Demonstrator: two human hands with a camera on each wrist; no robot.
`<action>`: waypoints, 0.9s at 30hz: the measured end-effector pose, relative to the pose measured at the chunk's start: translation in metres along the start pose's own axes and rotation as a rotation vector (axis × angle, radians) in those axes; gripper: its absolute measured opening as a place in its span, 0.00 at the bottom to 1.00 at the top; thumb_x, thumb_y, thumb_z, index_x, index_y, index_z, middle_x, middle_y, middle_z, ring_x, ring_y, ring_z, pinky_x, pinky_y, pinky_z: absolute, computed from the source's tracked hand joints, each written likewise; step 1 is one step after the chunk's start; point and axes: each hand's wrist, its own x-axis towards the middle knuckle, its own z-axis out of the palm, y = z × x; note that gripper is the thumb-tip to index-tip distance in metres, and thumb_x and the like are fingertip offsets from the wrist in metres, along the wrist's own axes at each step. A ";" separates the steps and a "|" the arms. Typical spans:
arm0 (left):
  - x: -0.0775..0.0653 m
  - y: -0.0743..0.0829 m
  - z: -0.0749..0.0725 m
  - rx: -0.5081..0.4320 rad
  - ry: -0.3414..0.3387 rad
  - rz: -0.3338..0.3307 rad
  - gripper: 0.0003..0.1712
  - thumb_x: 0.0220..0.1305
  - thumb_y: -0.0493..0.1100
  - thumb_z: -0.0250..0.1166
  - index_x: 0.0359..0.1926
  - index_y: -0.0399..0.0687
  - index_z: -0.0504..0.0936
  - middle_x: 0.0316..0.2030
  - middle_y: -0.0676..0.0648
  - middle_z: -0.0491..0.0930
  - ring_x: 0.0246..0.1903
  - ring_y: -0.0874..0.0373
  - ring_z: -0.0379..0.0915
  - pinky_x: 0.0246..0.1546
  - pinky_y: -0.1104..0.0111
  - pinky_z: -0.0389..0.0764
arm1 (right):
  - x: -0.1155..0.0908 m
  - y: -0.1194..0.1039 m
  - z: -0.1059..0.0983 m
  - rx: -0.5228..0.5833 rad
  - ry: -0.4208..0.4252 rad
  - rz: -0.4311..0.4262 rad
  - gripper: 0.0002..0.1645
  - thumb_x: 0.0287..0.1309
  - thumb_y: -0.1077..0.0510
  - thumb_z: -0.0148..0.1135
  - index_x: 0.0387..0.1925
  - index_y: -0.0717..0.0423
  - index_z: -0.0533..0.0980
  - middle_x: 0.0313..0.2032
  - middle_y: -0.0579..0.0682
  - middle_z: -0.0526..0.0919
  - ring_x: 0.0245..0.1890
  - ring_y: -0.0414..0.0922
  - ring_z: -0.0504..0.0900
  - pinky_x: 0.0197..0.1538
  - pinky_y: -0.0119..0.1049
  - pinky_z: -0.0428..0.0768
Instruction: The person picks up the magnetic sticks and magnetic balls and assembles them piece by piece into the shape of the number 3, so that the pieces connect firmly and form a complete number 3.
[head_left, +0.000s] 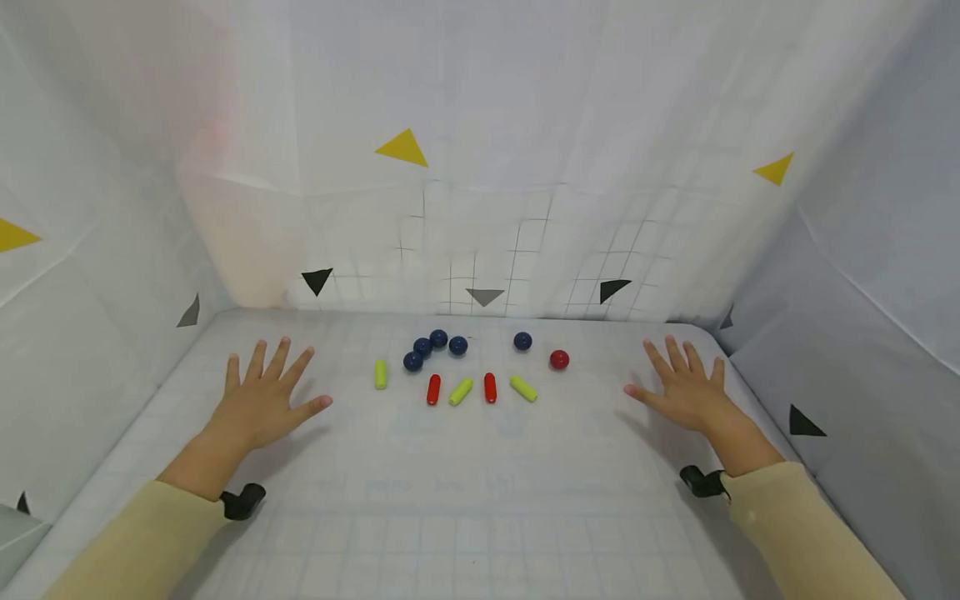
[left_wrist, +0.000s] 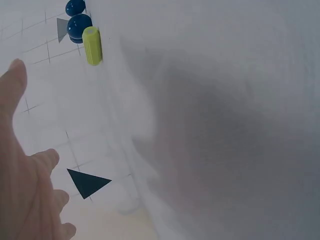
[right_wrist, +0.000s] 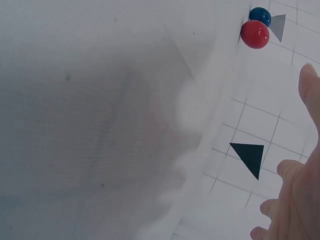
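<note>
My left hand (head_left: 258,407) is spread with straight fingers at the left of the white table, holding nothing. Nearest to it stands a yellow-green ribbed cylinder (head_left: 381,375). My right hand (head_left: 686,392) is likewise spread at the right, its thumb toward a red ball (head_left: 558,360). Between the hands lie several dark blue balls, one blue ball (head_left: 522,341) apart from a cluster with a blue ball (head_left: 413,362) at its front. In front of them are a red capsule-shaped piece (head_left: 433,390), another red piece (head_left: 491,388), a green cylinder (head_left: 461,392) and a green cylinder (head_left: 523,388).
White cloth walls enclose the table (head_left: 480,475) at the back and both sides. Black, grey and yellow triangles mark them, such as a yellow triangle (head_left: 405,148). A dark wrist mount (head_left: 243,502) sits under the left wrist, a similar mount (head_left: 702,482) by the right.
</note>
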 end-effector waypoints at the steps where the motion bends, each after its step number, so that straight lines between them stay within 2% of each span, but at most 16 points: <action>1: 0.000 0.001 0.000 0.001 0.000 0.000 0.56 0.65 0.80 0.44 0.80 0.48 0.47 0.77 0.30 0.37 0.73 0.27 0.25 0.64 0.32 0.19 | 0.000 -0.001 -0.001 0.001 0.000 -0.001 0.64 0.60 0.18 0.43 0.80 0.51 0.37 0.76 0.70 0.32 0.74 0.72 0.30 0.61 0.76 0.20; 8: 0.004 0.005 0.002 0.012 0.001 0.005 0.56 0.65 0.80 0.42 0.80 0.50 0.45 0.77 0.31 0.35 0.74 0.28 0.22 0.63 0.34 0.16 | 0.000 -0.012 -0.003 0.000 -0.007 -0.007 0.63 0.61 0.19 0.44 0.80 0.52 0.38 0.76 0.69 0.32 0.74 0.72 0.30 0.61 0.76 0.21; 15: 0.009 0.019 -0.001 0.000 -0.014 0.011 0.56 0.64 0.80 0.44 0.79 0.49 0.48 0.77 0.31 0.38 0.74 0.28 0.24 0.65 0.34 0.19 | 0.002 -0.022 -0.004 0.000 -0.003 -0.029 0.62 0.60 0.18 0.42 0.80 0.51 0.39 0.77 0.68 0.32 0.74 0.71 0.31 0.62 0.76 0.22; 27: 0.020 0.036 0.009 0.003 -0.015 0.038 0.56 0.64 0.81 0.43 0.80 0.51 0.48 0.78 0.33 0.38 0.75 0.30 0.25 0.66 0.35 0.21 | 0.009 -0.037 0.003 -0.018 0.019 -0.059 0.62 0.60 0.19 0.45 0.80 0.52 0.42 0.77 0.69 0.37 0.74 0.71 0.36 0.63 0.76 0.25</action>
